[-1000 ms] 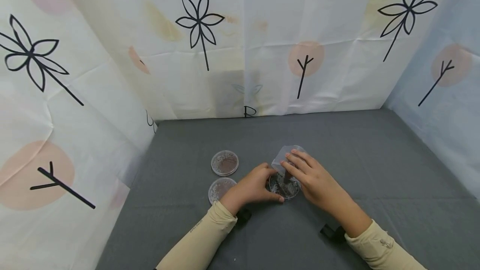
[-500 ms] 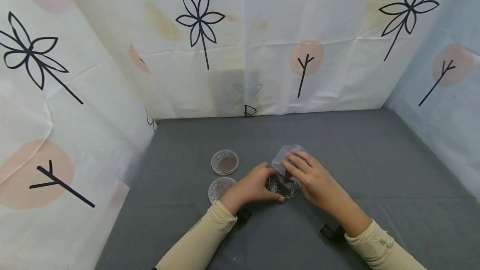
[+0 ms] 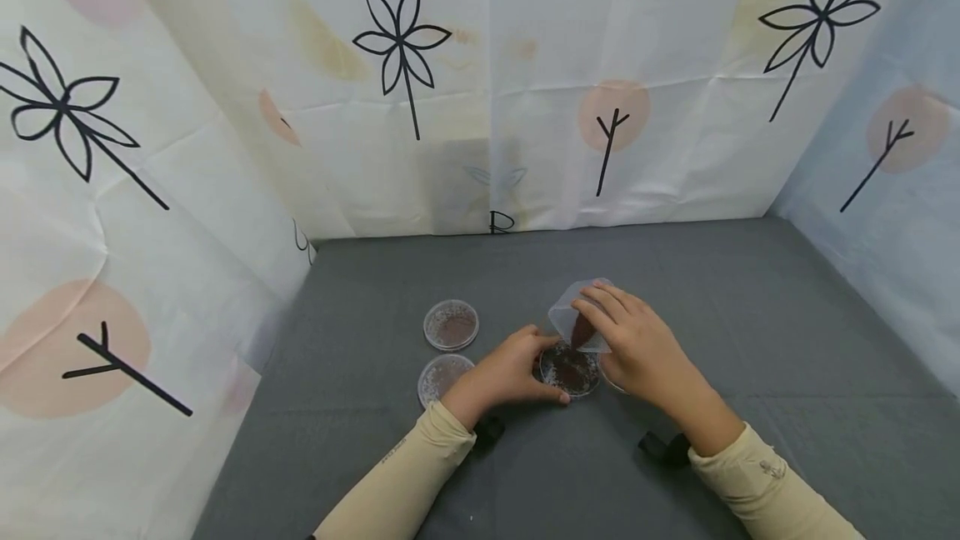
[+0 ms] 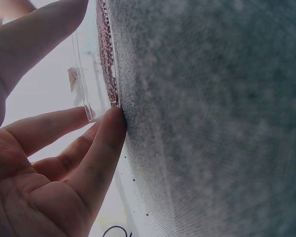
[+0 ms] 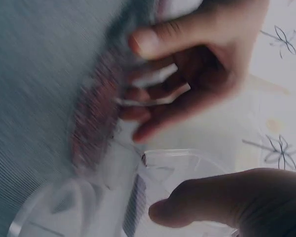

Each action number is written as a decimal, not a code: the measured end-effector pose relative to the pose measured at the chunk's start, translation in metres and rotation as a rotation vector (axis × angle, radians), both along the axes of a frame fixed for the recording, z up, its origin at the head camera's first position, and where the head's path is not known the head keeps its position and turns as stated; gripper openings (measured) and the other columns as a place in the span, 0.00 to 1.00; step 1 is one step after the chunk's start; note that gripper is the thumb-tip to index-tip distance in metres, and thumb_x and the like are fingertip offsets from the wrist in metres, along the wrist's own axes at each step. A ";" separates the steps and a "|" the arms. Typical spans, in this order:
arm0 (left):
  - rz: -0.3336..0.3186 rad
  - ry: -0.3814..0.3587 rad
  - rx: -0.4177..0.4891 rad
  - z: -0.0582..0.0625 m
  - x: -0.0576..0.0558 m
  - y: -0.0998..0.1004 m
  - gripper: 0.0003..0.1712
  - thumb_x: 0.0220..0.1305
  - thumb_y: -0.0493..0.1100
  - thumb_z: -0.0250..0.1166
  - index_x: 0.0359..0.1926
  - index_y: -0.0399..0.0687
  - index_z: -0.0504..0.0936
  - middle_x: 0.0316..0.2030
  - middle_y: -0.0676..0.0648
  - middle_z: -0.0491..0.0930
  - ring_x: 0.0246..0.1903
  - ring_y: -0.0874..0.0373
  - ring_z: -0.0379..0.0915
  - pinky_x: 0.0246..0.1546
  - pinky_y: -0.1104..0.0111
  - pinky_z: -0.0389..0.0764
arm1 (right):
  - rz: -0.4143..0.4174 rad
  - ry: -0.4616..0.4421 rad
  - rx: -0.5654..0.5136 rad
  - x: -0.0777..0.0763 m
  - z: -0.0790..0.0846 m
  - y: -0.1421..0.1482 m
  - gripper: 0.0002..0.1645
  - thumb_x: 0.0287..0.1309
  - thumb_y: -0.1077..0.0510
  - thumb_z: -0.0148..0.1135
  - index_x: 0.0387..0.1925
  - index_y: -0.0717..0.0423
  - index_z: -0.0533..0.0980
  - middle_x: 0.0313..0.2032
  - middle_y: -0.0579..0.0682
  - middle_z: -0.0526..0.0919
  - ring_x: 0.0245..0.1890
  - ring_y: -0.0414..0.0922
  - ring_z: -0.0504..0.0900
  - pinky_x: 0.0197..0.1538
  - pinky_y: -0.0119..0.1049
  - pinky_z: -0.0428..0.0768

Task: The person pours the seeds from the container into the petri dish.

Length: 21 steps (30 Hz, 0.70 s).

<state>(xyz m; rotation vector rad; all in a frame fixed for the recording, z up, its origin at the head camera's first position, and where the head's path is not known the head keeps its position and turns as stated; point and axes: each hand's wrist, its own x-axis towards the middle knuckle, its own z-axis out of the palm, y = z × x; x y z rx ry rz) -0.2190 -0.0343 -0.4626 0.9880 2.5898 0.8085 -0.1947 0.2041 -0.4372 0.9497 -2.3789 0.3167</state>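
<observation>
My left hand [image 3: 513, 372] grips a clear round petri dish [image 3: 550, 388] by its side, thumb at the near edge and fingers at the far edge. Reddish-brown granules [image 3: 573, 375] lie in the dish; the left wrist view shows their layer [image 4: 107, 61] edge-on behind its clear wall. Just above the dish, my right hand [image 3: 637, 344] holds a clear plastic container [image 3: 567, 304] tilted toward it. More brown granules [image 3: 581, 330] lie at the container's lower side. A clear round rim [image 3: 617, 387] peeks out beside the dish, mostly hidden by my right hand.
Two more petri dishes with brown contents stand left of my left hand, one farther back [image 3: 450, 325] and one nearer [image 3: 441, 378], partly covered by my wrist. A grey cloth [image 3: 360, 440] covers the table. Printed fabric [image 3: 525, 40] hangs behind and at both sides.
My right hand has risen slightly and turned the container. More brown granules now show in the dish's middle, and the clear rim beside it has come into view. My left hand stays put.
</observation>
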 end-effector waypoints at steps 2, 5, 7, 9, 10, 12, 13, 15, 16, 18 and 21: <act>-0.002 -0.005 0.002 0.000 0.000 0.000 0.50 0.57 0.57 0.83 0.75 0.42 0.75 0.42 0.46 0.75 0.32 0.65 0.62 0.34 0.74 0.68 | -0.025 -0.048 -0.045 -0.006 0.004 0.004 0.52 0.31 0.78 0.78 0.67 0.64 0.75 0.65 0.64 0.79 0.68 0.64 0.76 0.61 0.62 0.81; -0.001 -0.009 0.001 0.001 0.000 0.000 0.50 0.57 0.57 0.83 0.74 0.41 0.75 0.42 0.46 0.75 0.32 0.65 0.62 0.34 0.74 0.67 | -0.063 -0.193 -0.126 -0.014 0.013 0.010 0.55 0.35 0.71 0.84 0.71 0.62 0.72 0.68 0.63 0.76 0.70 0.64 0.73 0.60 0.63 0.80; -0.001 -0.008 0.000 0.002 0.000 0.000 0.50 0.57 0.57 0.83 0.74 0.40 0.75 0.42 0.46 0.75 0.33 0.65 0.62 0.34 0.74 0.67 | -0.075 -0.318 -0.204 -0.022 0.016 0.015 0.56 0.40 0.68 0.86 0.73 0.60 0.70 0.70 0.62 0.75 0.70 0.64 0.73 0.60 0.64 0.80; -0.002 -0.005 -0.006 0.002 0.000 0.000 0.50 0.57 0.57 0.83 0.74 0.39 0.75 0.42 0.46 0.75 0.33 0.64 0.61 0.34 0.74 0.67 | -0.069 -0.455 -0.297 -0.030 0.017 0.020 0.56 0.44 0.65 0.86 0.75 0.58 0.68 0.72 0.62 0.73 0.70 0.65 0.72 0.62 0.66 0.80; -0.002 -0.002 -0.008 0.002 0.000 0.000 0.50 0.57 0.57 0.83 0.74 0.39 0.75 0.42 0.46 0.75 0.33 0.64 0.62 0.35 0.74 0.67 | -0.058 -0.509 -0.341 -0.036 0.016 0.022 0.56 0.46 0.64 0.86 0.76 0.58 0.68 0.72 0.62 0.72 0.71 0.66 0.72 0.62 0.66 0.80; -0.002 0.005 -0.009 0.002 -0.001 0.000 0.50 0.57 0.57 0.83 0.74 0.39 0.75 0.42 0.45 0.75 0.33 0.64 0.62 0.35 0.74 0.67 | -0.036 -0.610 -0.418 -0.045 0.013 0.026 0.55 0.49 0.62 0.85 0.76 0.57 0.67 0.73 0.63 0.70 0.71 0.68 0.71 0.63 0.66 0.80; -0.001 0.009 -0.010 0.001 -0.001 0.000 0.50 0.57 0.57 0.83 0.74 0.38 0.75 0.42 0.45 0.75 0.33 0.65 0.62 0.35 0.75 0.67 | -0.027 -0.655 -0.446 -0.049 0.011 0.028 0.54 0.51 0.61 0.85 0.77 0.57 0.66 0.74 0.63 0.69 0.72 0.69 0.70 0.64 0.66 0.80; 0.002 0.017 -0.008 0.001 -0.001 0.000 0.50 0.56 0.57 0.84 0.73 0.38 0.76 0.42 0.45 0.75 0.33 0.65 0.62 0.35 0.75 0.67 | -0.018 -0.728 -0.481 -0.057 0.007 0.030 0.54 0.53 0.58 0.85 0.77 0.56 0.66 0.75 0.63 0.68 0.73 0.70 0.69 0.63 0.66 0.80; 0.003 0.018 -0.007 0.001 -0.001 0.000 0.50 0.56 0.57 0.84 0.73 0.39 0.76 0.42 0.45 0.75 0.34 0.65 0.62 0.35 0.75 0.67 | -0.015 -0.761 -0.493 -0.060 0.006 0.031 0.54 0.53 0.57 0.84 0.77 0.56 0.66 0.75 0.62 0.68 0.73 0.70 0.69 0.63 0.66 0.80; 0.007 0.014 -0.003 0.001 -0.001 0.000 0.50 0.56 0.57 0.84 0.73 0.39 0.76 0.42 0.46 0.75 0.34 0.65 0.62 0.35 0.76 0.67 | -0.010 -0.814 -0.514 -0.064 0.002 0.032 0.54 0.54 0.57 0.84 0.77 0.56 0.65 0.76 0.62 0.67 0.74 0.70 0.68 0.63 0.65 0.81; 0.012 -0.001 -0.002 0.000 -0.001 0.000 0.50 0.56 0.57 0.84 0.74 0.40 0.76 0.41 0.47 0.74 0.33 0.66 0.62 0.35 0.76 0.67 | -0.014 -0.868 -0.525 -0.069 -0.003 0.033 0.53 0.56 0.56 0.83 0.79 0.54 0.64 0.77 0.63 0.66 0.75 0.69 0.67 0.62 0.64 0.82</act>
